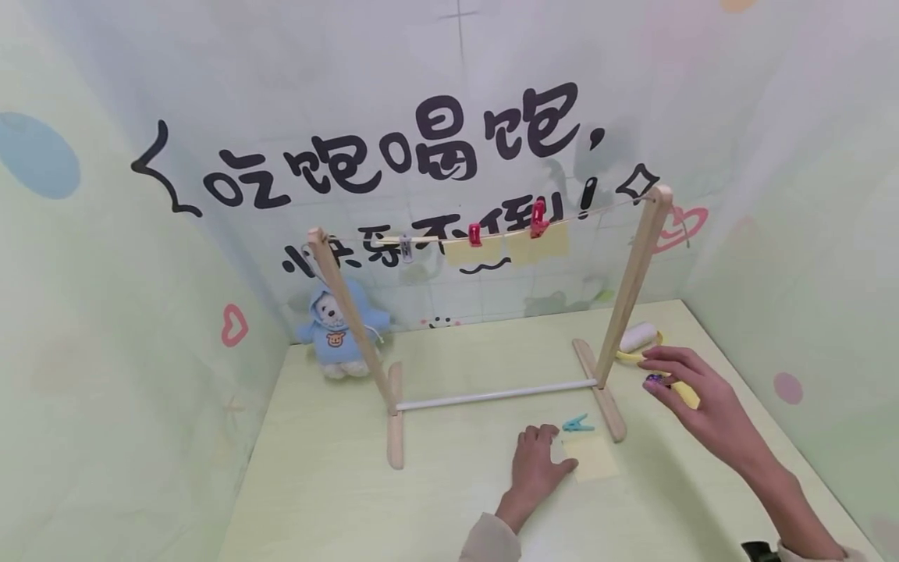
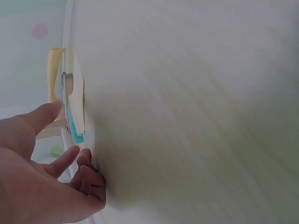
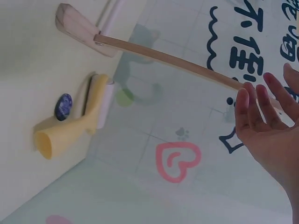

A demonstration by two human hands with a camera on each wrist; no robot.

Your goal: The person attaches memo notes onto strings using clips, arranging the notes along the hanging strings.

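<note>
My left hand [image 1: 537, 468] rests low at the table, thumb and index finger spread and the other fingers bent, gripping nothing. Its thumb is close to the left edge of a pale yellow paper note [image 1: 591, 458]; whether they touch I cannot tell. Just behind the note lies a teal clothespin [image 1: 577, 424]. My right hand [image 1: 702, 398] is raised at the right with relaxed, slightly bent fingers and holds nothing. Past its fingertips in the head view show a dark blue oval piece [image 3: 63, 107] and a yellow flared tube-like object [image 3: 70, 133], both on the table.
A wooden frame, with left post [image 1: 354, 320] and right post [image 1: 635, 289], carries a string. Red clips [image 1: 474, 235] hold yellow notes [image 1: 541, 243] there, beside a grey clip [image 1: 406, 249]. A white rod [image 1: 499, 394] joins the feet. Behind stand a blue-hooded plush [image 1: 340, 336] and a white roll [image 1: 637, 336].
</note>
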